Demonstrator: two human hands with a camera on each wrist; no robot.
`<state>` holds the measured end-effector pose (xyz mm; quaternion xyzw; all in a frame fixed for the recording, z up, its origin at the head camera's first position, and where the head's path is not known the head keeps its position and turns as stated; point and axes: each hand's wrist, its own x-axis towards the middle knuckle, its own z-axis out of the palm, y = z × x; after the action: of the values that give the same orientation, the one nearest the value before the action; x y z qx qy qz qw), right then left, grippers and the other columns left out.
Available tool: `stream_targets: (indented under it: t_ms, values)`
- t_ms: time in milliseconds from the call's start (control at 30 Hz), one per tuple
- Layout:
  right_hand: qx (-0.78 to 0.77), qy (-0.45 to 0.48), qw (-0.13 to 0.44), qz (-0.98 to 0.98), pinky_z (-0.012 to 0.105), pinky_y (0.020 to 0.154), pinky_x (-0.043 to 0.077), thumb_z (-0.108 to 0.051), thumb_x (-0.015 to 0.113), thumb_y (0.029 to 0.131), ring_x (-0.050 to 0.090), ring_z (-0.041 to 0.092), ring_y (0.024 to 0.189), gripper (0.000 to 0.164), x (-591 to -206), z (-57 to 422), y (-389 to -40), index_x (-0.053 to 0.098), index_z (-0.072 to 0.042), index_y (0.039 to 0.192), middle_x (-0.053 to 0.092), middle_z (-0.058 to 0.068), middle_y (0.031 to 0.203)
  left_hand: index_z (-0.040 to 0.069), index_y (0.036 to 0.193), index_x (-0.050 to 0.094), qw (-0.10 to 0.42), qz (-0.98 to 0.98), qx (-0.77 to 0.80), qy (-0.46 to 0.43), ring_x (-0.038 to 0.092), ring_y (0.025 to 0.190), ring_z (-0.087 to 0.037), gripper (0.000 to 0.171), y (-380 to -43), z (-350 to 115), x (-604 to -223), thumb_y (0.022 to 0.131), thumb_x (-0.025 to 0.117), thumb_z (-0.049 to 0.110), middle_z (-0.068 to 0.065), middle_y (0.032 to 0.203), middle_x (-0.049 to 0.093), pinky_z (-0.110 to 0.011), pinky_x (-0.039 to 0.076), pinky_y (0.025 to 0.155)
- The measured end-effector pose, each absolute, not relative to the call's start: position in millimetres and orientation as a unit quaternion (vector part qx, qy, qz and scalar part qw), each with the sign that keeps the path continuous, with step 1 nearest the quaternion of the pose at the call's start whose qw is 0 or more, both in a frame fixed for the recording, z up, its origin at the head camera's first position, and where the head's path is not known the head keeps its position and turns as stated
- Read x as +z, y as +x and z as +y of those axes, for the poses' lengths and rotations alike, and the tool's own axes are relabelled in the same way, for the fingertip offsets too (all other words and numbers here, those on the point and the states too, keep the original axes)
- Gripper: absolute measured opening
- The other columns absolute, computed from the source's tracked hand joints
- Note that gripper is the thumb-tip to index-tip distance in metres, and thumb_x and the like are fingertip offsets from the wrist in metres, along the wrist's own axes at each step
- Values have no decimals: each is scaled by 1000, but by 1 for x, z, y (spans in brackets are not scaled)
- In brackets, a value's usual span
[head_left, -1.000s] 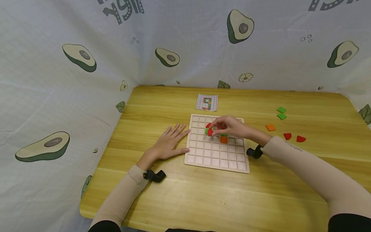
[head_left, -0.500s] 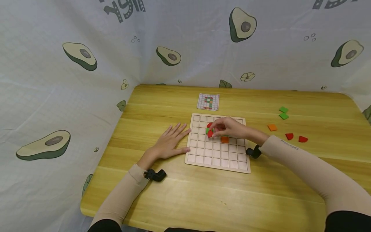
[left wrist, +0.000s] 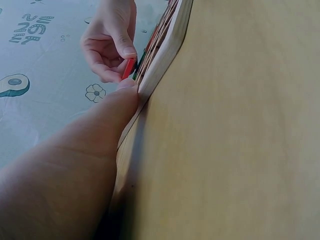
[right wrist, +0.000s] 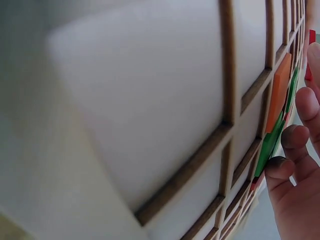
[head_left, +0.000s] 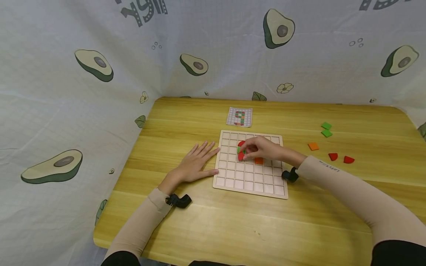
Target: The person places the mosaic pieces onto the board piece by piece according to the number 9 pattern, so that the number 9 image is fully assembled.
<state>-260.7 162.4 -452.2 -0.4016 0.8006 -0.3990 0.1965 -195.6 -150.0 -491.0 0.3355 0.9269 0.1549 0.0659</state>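
Note:
My right hand point(head_left: 261, 148) pinches a red round-edged tile point(head_left: 240, 156) between thumb and fingers, over the left-middle part of the wooden grid board point(head_left: 233, 187). In the left wrist view, that red tile point(left wrist: 128, 68) is tilted at the board's surface. Just beyond it a green tile point(head_left: 238, 150) and another red tile point(head_left: 241, 143) sit in the grid. An orange tile point(head_left: 258, 161) lies below the right hand, which hides other tiles; the right wrist view shows a green tile point(right wrist: 270, 145) beside it. My left hand point(head_left: 191, 166) lies flat on the table, fingertips at the board's left edge.
Behind the board lies a pattern card point(head_left: 239, 117). To the right are loose tiles: two green point(head_left: 326, 133), one orange point(head_left: 313, 146) and two red point(head_left: 333, 156). A white avocado-print cloth point(head_left: 229, 44) hangs behind the wooden table point(head_left: 213, 225).
My right hand has shifted the red tile slightly toward the near side of the board, uncovering more of the green tile. My left hand stays in place.

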Motion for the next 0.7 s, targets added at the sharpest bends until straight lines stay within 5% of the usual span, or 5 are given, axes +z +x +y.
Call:
stream_targets:
  t_ms: [700]
  values:
    - [-377,-397,199,812,22,57,37,-10,78,88,45,11,63,19,-454,161,-259,74,-4,105,56,-2,74,25,162,13,66,928,151,334,-2,153,-25,81,-196,-149,-491,98,45,63,-4,168,3,-45,-5,121]
